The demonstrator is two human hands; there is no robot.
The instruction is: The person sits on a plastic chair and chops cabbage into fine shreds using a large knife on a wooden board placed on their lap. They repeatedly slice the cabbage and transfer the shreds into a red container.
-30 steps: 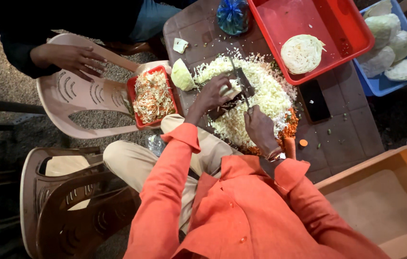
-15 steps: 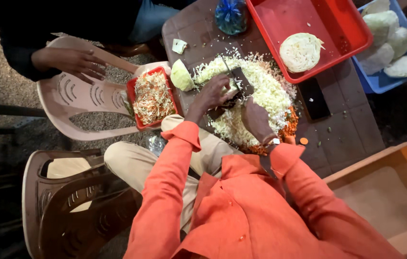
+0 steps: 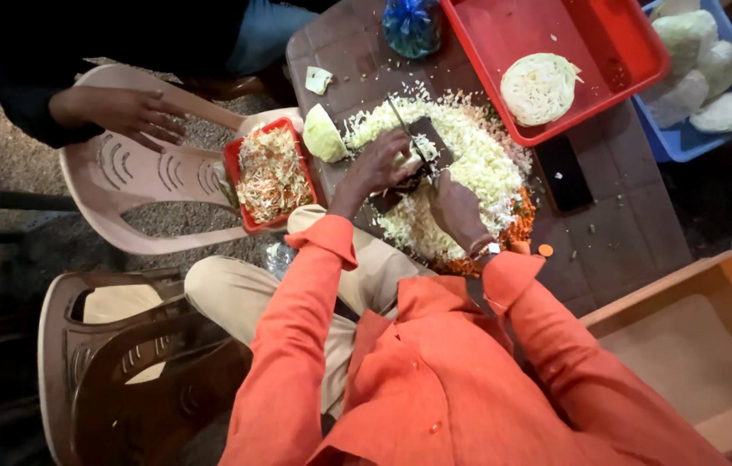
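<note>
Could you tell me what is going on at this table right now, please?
A person in an orange shirt is chopping cabbage on a brown table. The left hand presses on the piece being cut, while the right hand grips a broad knife over a big heap of shredded cabbage. A small red tray of mixed shreds sits to the left, and a halved cabbage lies in a large red tray. Another person's hand rests on a plastic chair.

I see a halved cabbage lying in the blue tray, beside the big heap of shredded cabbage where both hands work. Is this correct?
Not quite. In the head view the halved cabbage lies in the red tray, not the blue one; the blue tray holds other pale cabbage pieces. The rest is right: the left hand and right hand work at the heap of shredded cabbage.
</note>
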